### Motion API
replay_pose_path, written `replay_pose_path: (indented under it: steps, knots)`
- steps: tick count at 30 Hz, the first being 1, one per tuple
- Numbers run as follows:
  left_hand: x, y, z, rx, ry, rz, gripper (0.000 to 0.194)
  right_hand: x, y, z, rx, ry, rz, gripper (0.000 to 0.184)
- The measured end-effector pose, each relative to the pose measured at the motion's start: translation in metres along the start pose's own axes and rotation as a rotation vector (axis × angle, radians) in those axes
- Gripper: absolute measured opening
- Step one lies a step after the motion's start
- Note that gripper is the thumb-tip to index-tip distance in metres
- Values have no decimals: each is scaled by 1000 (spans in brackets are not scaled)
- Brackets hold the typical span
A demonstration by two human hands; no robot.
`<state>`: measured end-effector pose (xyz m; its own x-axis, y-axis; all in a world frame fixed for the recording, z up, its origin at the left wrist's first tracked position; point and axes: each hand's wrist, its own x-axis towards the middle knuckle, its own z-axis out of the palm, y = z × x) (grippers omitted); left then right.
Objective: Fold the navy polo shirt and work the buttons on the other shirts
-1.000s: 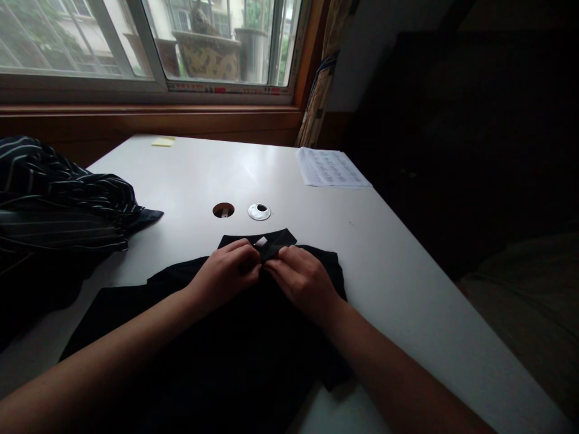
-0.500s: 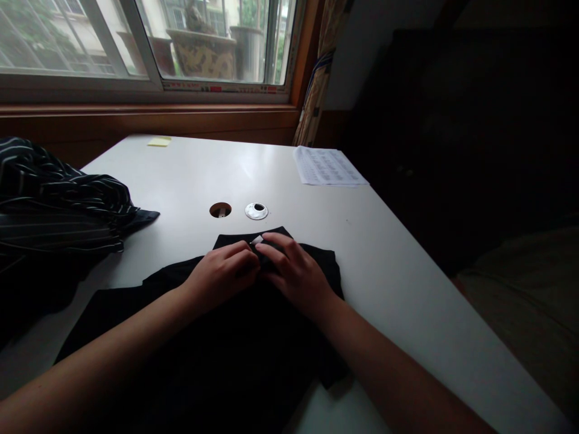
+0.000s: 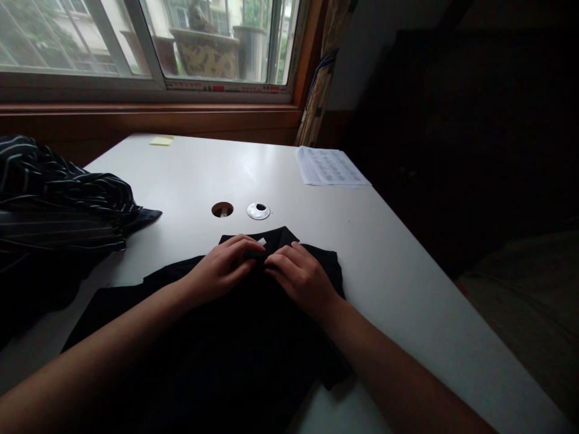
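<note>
A black collared shirt (image 3: 235, 349) lies spread on the white table (image 3: 398, 301), its collar toward the window and its short sleeves out to the sides. My left hand (image 3: 230, 265) pinches the dark cloth at the left of the neck opening. Facing it, my right hand (image 3: 301, 274) has its fingers closed on the right side of the same opening. The two sets of fingertips are a small gap apart. A pale label (image 3: 262, 242) shows inside the collar just beyond my left fingers. Any button between the fingers is too dark to make out.
A heap of dark striped cloth (image 3: 67, 199) covers the table's left side. Beyond the collar are a round cable hole (image 3: 222, 210) and a silvery disc (image 3: 259, 211). Printed sheets (image 3: 332, 167) lie at the far right corner, a yellow sticky note (image 3: 161, 140) at the far left.
My right fingers have come down from the label to the neck edge and closed there. My left fingers have opened out slightly along the neck edge. The shirt has barely moved.
</note>
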<state>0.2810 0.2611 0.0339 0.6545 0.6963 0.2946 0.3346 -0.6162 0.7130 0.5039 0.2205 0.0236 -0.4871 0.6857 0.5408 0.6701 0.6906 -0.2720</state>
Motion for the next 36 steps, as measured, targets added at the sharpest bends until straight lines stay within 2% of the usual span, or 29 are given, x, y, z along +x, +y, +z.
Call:
replay_pose_path:
  steps: [4, 13, 16, 21, 24, 30, 36]
  knots:
    - [1, -2, -3, -22, -80, 1, 22, -1, -1, -1, 0, 5, -14, 11]
    - [0, -7, -11, -84, -129, -8, 20, 0, -2, -2, 106, 66, 28, 9]
    - [1, -7, -12, -99, -124, -21, 19, 0, 0, -2, 208, 103, 101, 9]
    - [3, -7, -14, -116, -113, -54, 17, 1, 7, -4, 348, 201, 305, 14]
    - [4, -7, -16, -126, -97, -71, 17, 3, 9, -6, 361, 234, 382, 14]
    - [3, -6, -17, -136, -86, -93, 16, 3, 8, -7, 352, 243, 428, 13]
    - [2, -18, -22, -126, 18, -128, 18, 0, 20, -6, 292, 372, 604, 5]
